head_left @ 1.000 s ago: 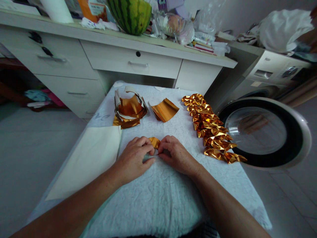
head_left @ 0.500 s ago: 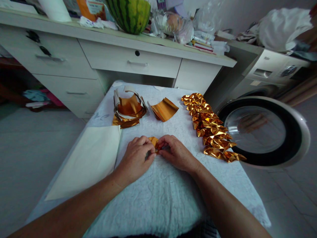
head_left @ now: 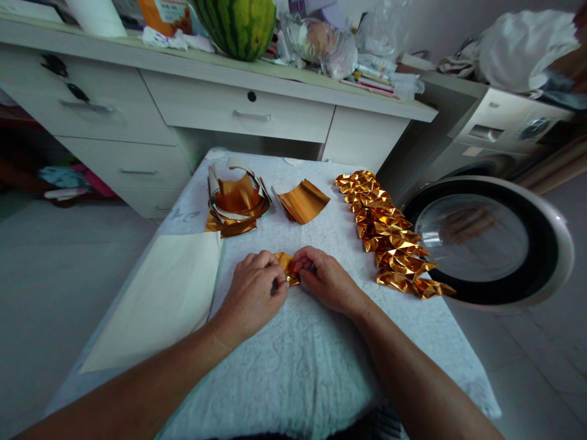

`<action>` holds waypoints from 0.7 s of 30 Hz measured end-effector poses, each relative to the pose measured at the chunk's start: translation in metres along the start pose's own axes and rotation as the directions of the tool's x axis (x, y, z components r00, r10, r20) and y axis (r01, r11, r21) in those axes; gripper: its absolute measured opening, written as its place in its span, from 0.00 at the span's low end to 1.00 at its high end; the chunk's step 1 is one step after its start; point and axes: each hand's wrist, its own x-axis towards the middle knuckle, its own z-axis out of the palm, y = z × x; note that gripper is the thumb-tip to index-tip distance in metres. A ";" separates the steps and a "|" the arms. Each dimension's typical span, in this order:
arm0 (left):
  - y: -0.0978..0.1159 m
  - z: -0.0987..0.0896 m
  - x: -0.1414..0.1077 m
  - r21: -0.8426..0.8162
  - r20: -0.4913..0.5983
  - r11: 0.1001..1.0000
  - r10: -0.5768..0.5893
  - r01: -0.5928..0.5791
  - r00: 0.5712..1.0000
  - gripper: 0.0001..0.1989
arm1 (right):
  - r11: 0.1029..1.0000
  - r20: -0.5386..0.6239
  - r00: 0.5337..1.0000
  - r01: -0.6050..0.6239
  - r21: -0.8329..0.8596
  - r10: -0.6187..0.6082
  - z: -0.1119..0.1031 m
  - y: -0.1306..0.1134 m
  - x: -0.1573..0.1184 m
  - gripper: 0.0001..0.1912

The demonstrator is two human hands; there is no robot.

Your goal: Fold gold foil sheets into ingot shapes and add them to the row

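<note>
Between my hands is a small piece of gold foil paper, partly folded, low over the cloth-covered table. My left hand pinches its left side with curled fingers. On its right side, my right hand grips it between thumb and fingertips. Part of the foil is hidden behind the fingers. Ahead of my hands lies a small stack of curved gold foil sheets. To its left, more foil sheets stand curled in a ring. Several folded gold foil pieces lie in rows on the right.
A pale sheet of paper lies on the table's left side. Beyond the table stands a white drawer cabinet with a watermelon and plastic bags on top. The open round washing machine door is close to the right edge.
My right hand has shifted slightly right and its thumb has drawn back from the left fingers. A little more of the foil piece shows between my hands.
</note>
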 end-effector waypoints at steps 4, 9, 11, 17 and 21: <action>0.001 0.001 -0.001 0.004 -0.016 1.000 -0.004 0.004 1.000 0.05 | 0.999 0.027 0.999 -0.018 0.036 0.017 -0.003 -0.001 0.000 0.16; 0.003 0.001 0.000 -0.003 -0.023 1.000 -0.015 0.015 1.000 0.05 | 1.000 0.027 1.000 0.000 -0.013 0.000 -0.004 -0.006 0.001 0.17; 0.003 0.001 0.001 -0.005 -0.022 1.000 -0.021 0.021 1.000 0.05 | 0.999 0.022 1.000 0.012 -0.050 -0.011 -0.004 -0.007 0.000 0.16; 0.000 0.002 -0.001 -0.009 -0.031 1.000 -0.021 0.020 0.999 0.05 | 0.989 0.005 0.999 0.034 -0.144 -0.034 0.002 -0.004 0.000 0.13; -0.001 0.003 -0.002 -0.013 -0.032 1.000 -0.011 0.011 0.999 0.05 | 0.978 -0.009 0.999 0.031 -0.208 -0.034 0.005 -0.005 0.001 0.12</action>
